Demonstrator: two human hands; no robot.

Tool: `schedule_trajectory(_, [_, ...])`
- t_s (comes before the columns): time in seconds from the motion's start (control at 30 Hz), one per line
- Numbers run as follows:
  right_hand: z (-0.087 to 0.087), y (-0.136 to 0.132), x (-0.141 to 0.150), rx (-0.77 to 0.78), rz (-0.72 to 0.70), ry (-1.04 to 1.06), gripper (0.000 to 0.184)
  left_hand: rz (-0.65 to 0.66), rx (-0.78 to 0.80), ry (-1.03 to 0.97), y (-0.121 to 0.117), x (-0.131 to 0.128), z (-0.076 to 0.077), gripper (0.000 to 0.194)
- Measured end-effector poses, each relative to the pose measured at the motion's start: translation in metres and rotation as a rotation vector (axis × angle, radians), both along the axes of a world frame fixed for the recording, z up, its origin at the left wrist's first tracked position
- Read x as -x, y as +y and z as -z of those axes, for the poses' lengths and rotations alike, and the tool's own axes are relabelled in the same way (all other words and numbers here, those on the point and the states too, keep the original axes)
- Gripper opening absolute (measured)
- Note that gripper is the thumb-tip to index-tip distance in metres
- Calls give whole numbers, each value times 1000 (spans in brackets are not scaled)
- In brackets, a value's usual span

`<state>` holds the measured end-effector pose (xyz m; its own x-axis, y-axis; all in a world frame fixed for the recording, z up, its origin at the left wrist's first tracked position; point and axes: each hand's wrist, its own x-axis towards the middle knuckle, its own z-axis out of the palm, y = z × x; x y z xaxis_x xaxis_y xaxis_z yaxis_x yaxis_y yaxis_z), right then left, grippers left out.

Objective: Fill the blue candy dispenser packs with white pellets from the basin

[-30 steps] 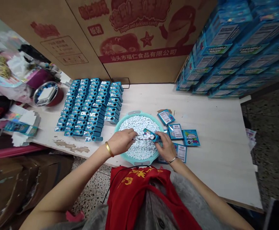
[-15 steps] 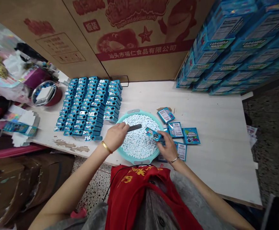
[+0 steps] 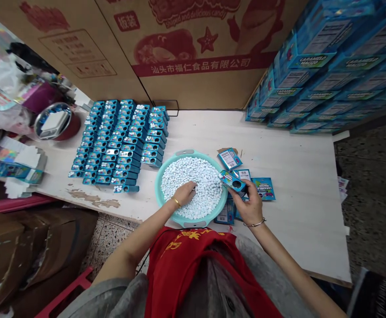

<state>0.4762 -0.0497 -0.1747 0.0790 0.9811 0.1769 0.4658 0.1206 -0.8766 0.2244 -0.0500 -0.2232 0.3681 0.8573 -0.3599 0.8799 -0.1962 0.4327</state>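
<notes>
A round turquoise basin [image 3: 158, 190] full of small white candies [image 3: 179, 170] sits at the table's front edge. My left hand [image 3: 185, 193] is closed, its fingertips down among the candies; the dark narrow scoop it held earlier is hidden there. Over the basin's right rim, my right hand [image 3: 250, 205] grips a small blue candy box [image 3: 232, 180] between thumb and fingers. The box is tilted, its round dark hole facing up, with white candies at its left end. Flat blue candy packets [image 3: 263, 187] lie beneath and beside this hand, partly covered by it.
Left of the basin stand rows of similar blue boxes [image 3: 108, 145]. Large cartons [image 3: 193, 88] form a wall behind the table [image 3: 299, 176]. Stacked blue display boxes [image 3: 312, 84] rise at the back right. A red-brown bowl [image 3: 73, 126] and paper stacks stand far left.
My left hand has moved right and down into the candies, and the scoop has gone from sight. My right hand has carried the blue candy box rightward to the basin's rim.
</notes>
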Motion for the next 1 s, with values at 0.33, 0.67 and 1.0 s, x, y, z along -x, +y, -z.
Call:
schedule_trajectory(0.33, [2, 0, 12, -97, -109, -93, 34, 67, -141, -263, -11, 37, -118, 25])
schedule_trajectory(0.67, [9, -9, 41, -208, -328, -166, 40, 300, -102, 373, 6, -14, -216, 18])
schedule_trajectory(1.0, [14, -15, 45, -112, -338, -32, 41, 222, -173, 359, 0, -17, -239, 18])
